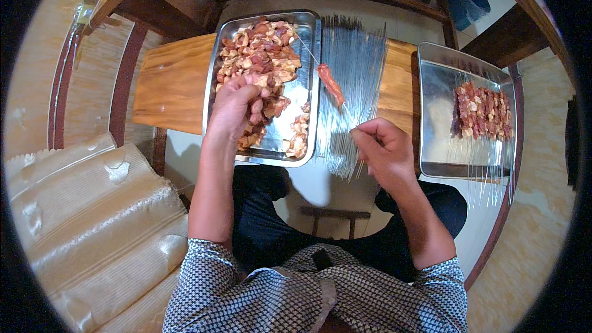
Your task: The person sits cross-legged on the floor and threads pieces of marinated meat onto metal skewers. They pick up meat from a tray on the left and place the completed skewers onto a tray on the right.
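My right hand [384,148] pinches the lower end of a thin metal skewer [349,115], which slants up and left over a bundle of bare metal skewers [349,69]. Red meat [330,84] is threaded around its middle. My left hand [238,101] is over the metal tray of cut meat [316,125], its fingertips closed on a pale meat piece [261,81]. Raw meat pieces [259,51] fill much of that tray, with a smaller group [298,136] at its lower right. Part of the meat is hidden by my left hand.
On the right, a second metal tray [434,169] holds several loaded meat skewers [483,111], their bare ends over its near rim. Both trays and the bundle rest on a wooden bench [171,85]. A blue bucket [467,2] stands at the upper right; a cloth-covered seat [101,222] is at left.
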`<action>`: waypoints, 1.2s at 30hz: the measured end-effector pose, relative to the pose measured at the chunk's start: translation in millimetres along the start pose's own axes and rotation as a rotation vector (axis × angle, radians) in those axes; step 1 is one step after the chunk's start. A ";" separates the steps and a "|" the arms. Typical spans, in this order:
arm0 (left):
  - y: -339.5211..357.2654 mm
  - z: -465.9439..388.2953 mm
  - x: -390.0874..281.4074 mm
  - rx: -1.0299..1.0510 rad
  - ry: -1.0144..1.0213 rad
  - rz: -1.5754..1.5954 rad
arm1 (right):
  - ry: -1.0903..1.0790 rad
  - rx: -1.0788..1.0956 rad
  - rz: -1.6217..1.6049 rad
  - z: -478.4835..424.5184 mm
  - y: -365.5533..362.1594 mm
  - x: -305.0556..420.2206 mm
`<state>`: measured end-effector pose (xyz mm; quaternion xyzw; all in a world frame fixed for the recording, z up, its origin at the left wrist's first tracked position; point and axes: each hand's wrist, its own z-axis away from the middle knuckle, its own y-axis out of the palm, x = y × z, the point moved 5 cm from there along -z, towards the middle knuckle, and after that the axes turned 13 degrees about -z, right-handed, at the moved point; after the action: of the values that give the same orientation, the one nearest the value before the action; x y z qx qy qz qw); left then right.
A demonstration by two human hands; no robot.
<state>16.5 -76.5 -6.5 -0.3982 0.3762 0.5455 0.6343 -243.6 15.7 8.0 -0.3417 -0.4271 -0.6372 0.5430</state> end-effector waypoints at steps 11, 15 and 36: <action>-15.7 21.9 26.5 0.253 -0.183 0.591 | 0.083 -0.003 -0.058 -0.3 10.2 -8.9; -5.9 28.7 23.2 0.384 -0.212 0.648 | 0.122 -0.013 -0.127 -1.4 5.8 -14.5; 5.1 36.0 37.6 0.103 0.035 -0.510 | 0.100 0.031 -0.078 2.0 6.1 -15.3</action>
<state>17.6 -28.3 -26.9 -0.4566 0.3017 0.3411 0.7643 -234.9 23.3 -3.9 -0.2844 -0.4222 -0.6674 0.5435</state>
